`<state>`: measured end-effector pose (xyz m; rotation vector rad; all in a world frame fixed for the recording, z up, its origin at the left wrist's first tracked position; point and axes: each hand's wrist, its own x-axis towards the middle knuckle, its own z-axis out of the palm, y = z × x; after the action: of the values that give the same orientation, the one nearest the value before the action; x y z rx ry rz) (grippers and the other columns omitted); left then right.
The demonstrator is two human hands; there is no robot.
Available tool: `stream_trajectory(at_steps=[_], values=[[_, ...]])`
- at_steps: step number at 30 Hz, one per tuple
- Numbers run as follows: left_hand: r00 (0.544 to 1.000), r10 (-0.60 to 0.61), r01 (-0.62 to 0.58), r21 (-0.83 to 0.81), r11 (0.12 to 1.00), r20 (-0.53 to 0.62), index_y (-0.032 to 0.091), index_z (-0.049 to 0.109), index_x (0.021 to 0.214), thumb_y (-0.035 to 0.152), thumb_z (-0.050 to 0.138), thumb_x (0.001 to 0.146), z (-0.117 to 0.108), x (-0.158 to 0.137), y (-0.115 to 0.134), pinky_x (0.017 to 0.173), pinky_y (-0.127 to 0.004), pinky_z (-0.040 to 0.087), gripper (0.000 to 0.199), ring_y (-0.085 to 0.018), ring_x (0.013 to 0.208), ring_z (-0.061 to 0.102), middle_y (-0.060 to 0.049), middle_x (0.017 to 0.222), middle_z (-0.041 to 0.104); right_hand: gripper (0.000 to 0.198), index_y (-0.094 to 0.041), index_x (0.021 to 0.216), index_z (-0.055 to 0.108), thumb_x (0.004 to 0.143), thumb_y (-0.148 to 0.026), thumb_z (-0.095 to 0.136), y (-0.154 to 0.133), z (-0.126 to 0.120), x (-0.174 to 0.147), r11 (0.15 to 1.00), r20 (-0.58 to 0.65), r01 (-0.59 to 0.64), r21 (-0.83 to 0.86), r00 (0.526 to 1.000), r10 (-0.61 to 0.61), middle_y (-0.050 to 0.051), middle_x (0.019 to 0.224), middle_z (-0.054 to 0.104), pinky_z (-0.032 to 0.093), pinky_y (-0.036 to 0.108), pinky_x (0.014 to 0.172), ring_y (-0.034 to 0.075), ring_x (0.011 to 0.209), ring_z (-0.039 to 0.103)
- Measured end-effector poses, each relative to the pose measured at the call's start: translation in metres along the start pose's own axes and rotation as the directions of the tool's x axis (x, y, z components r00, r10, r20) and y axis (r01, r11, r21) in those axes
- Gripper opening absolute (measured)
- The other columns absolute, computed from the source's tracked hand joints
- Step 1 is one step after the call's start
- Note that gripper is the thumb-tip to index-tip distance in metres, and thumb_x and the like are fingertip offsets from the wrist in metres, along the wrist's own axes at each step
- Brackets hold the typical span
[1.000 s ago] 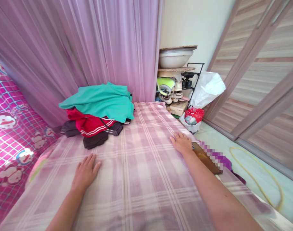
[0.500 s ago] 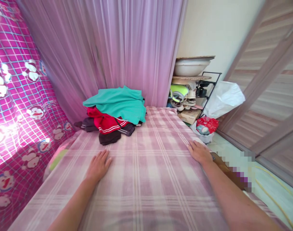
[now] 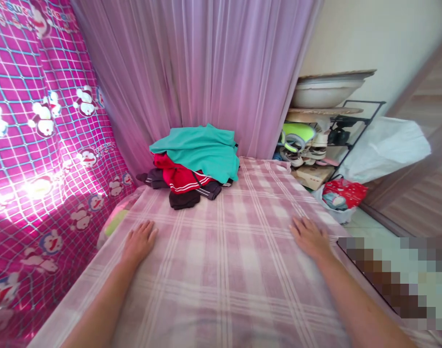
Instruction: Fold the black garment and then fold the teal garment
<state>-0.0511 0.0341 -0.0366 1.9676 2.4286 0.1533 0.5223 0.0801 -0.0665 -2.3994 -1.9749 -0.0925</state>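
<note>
At the far left, more of the pink cartoon-print cloth [image 3: 61,193] showed than half a second earlier, the view having swung leftward. The left hand [image 3: 139,240] lay palm down on the plaid sheet [image 3: 239,246], fingers straight and the thumb a little apart, gripping nothing; it had moved left relative to the pile of clothes [image 3: 201,154], nearer the sheet's left edge. The pile itself was unchanged, its long axis running left to right at the sheet's far end, just before the purple curtain [image 3: 221,67]. The sheet spread under both hands, its paired stripes pointing away from the person toward that curtain; its near end was out of frame, so its long axis could not be told. The right hand [image 3: 310,238] also rested flat, fingers extended and holding nothing, now farther from the red-and-white bag [image 3: 346,195] on the floor.
</note>
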Motion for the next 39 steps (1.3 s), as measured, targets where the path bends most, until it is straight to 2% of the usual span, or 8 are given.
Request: stream_trajectory(at_steps=[9, 16, 19, 24, 28, 33, 36, 39], values=[[1.000, 0.020, -0.021, 0.036, 0.999, 0.021, 0.016, 0.035, 0.150, 0.049, 0.029, 0.095, 0.005, -0.014, 0.006, 0.117, -0.053, 0.024, 0.065, -0.028, 0.147, 0.025, -0.010, 0.158, 0.032, 0.059, -0.026, 0.149, 0.038, 0.097, -0.047, 0.018, 0.009, -0.003, 0.003, 1.000, 0.048, 0.000, -0.028, 0.999, 0.001, 0.009, 0.157, 0.034, 0.026, 0.055, 0.112, 0.027, 0.143, 0.030], [0.999, 0.010, -0.012, 0.056, 0.998, 0.036, 0.014, 0.034, 0.151, 0.050, 0.029, 0.094, 0.004, -0.018, 0.007, 0.118, -0.052, 0.021, 0.067, -0.028, 0.148, 0.023, -0.010, 0.159, 0.030, 0.058, -0.026, 0.148, 0.041, 0.098, -0.046, 0.019, -0.001, -0.011, 0.005, 0.998, 0.077, -0.049, -0.030, 0.996, 0.052, 0.011, 0.156, 0.035, 0.029, 0.059, 0.109, 0.028, 0.142, 0.032], [1.000, 0.007, -0.008, 0.057, 0.998, 0.011, 0.016, 0.039, 0.149, 0.048, 0.030, 0.094, 0.003, -0.015, 0.006, 0.116, -0.052, 0.025, 0.064, -0.027, 0.146, 0.027, -0.010, 0.157, 0.035, 0.059, -0.024, 0.145, 0.045, 0.098, -0.047, 0.018, -0.017, -0.019, 0.011, 0.998, 0.038, -0.049, -0.040, 0.998, 0.050, 0.013, 0.154, 0.038, 0.030, 0.060, 0.107, 0.030, 0.140, 0.035], [0.997, 0.037, -0.034, 0.056, 0.998, -0.065, 0.015, 0.053, 0.138, 0.041, 0.033, 0.094, -0.009, 0.003, 0.017, 0.112, -0.046, 0.032, 0.055, -0.028, 0.134, 0.046, -0.013, 0.144, 0.052, 0.058, -0.019, 0.145, 0.046, 0.097, -0.044, 0.025, -0.038, -0.028, 0.027, 0.999, -0.009, 0.017, -0.032, 1.000, -0.017, 0.016, 0.152, 0.041, 0.030, 0.055, 0.109, 0.031, 0.139, 0.037], [0.956, 0.212, -0.214, 0.015, 0.977, -0.204, 0.021, 0.057, 0.133, 0.037, 0.043, 0.092, -0.031, 0.037, 0.064, 0.112, -0.046, 0.031, 0.046, -0.027, 0.127, 0.052, -0.010, 0.137, 0.059, 0.055, -0.021, 0.143, 0.048, 0.097, -0.042, 0.027, -0.036, -0.018, 0.034, 0.999, -0.021, -0.005, -0.033, 1.000, 0.004, 0.015, 0.149, 0.045, 0.033, 0.052, 0.107, 0.029, 0.137, 0.040], [0.859, 0.434, -0.443, 0.032, 0.896, -0.271, 0.024, 0.058, 0.132, 0.037, 0.053, 0.089, -0.058, 0.092, 0.159, 0.112, -0.047, 0.031, 0.044, -0.028, 0.125, 0.052, -0.010, 0.134, 0.060, 0.053, -0.021, 0.143, 0.048, 0.098, -0.040, 0.028, -0.035, -0.010, 0.027, 0.999, -0.066, -0.025, -0.024, 0.998, 0.023, 0.014, 0.149, 0.045, 0.031, 0.051, 0.108, 0.028, 0.138, 0.038], [0.826, 0.506, -0.503, 0.081, 0.861, -0.249, 0.020, 0.052, 0.137, 0.035, 0.055, 0.088, -0.062, 0.125, 0.210, 0.113, -0.048, 0.029, 0.052, -0.031, 0.129, 0.048, -0.014, 0.140, 0.055, 0.052, -0.019, 0.141, 0.051, 0.098, -0.039, 0.029, -0.038, -0.013, 0.023, 1.000, -0.096, -0.019, -0.014, 0.995, 0.017, 0.015, 0.148, 0.046, 0.032, 0.050, 0.107, 0.028, 0.137, 0.039], [0.819, 0.521, -0.509, 0.116, 0.853, -0.241, 0.018, 0.044, 0.145, 0.032, 0.057, 0.086, -0.057, 0.154, 0.244, 0.114, -0.050, 0.025, 0.062, -0.034, 0.139, 0.036, -0.015, 0.151, 0.043, 0.050, -0.018, 0.139, 0.053, 0.097, -0.037, 0.033, -0.039, -0.015, 0.023, 1.000, -0.116, -0.019, -0.009, 0.993, 0.018, 0.016, 0.147, 0.048, 0.032, 0.050, 0.107, 0.030, 0.136, 0.041]])
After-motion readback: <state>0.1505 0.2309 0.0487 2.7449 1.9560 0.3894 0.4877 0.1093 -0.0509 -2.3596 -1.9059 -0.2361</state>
